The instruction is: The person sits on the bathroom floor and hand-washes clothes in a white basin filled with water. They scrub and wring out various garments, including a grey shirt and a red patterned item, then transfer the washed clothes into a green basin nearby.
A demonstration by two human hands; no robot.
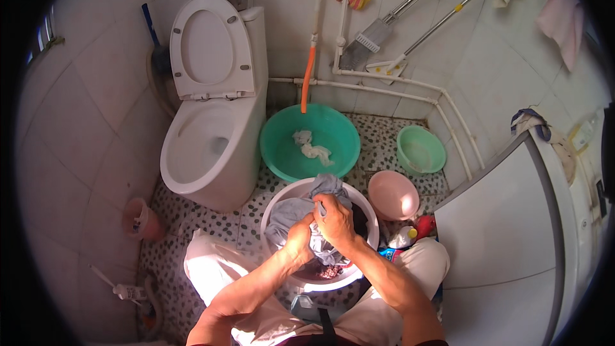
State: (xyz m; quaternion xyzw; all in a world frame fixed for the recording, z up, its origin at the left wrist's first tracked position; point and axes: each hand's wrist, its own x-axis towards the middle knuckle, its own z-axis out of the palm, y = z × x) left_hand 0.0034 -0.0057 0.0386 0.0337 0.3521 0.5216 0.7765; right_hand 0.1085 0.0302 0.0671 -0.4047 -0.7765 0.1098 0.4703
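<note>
My left hand (300, 236) and my right hand (334, 219) are close together over a whitish basin (368, 208) on the floor between my knees. Both are closed around a wet-looking grey garment (287, 216), bunched between them. Part of the cloth sticks up above the right hand and part spreads over the basin's left side. Dark fabric shows in the basin on the right, and a reddish patterned cloth (329, 271) lies near its front edge. The fingertips are partly hidden in the folds.
A green tub (269, 154) with water and white cloths stands beyond the basin, under an orange hose (308, 80). To the right are a pink bowl (392, 193), a light green bowl (421, 148) and bottles (403, 237). A toilet (205, 154) stands left; a white appliance (500, 218) is right.
</note>
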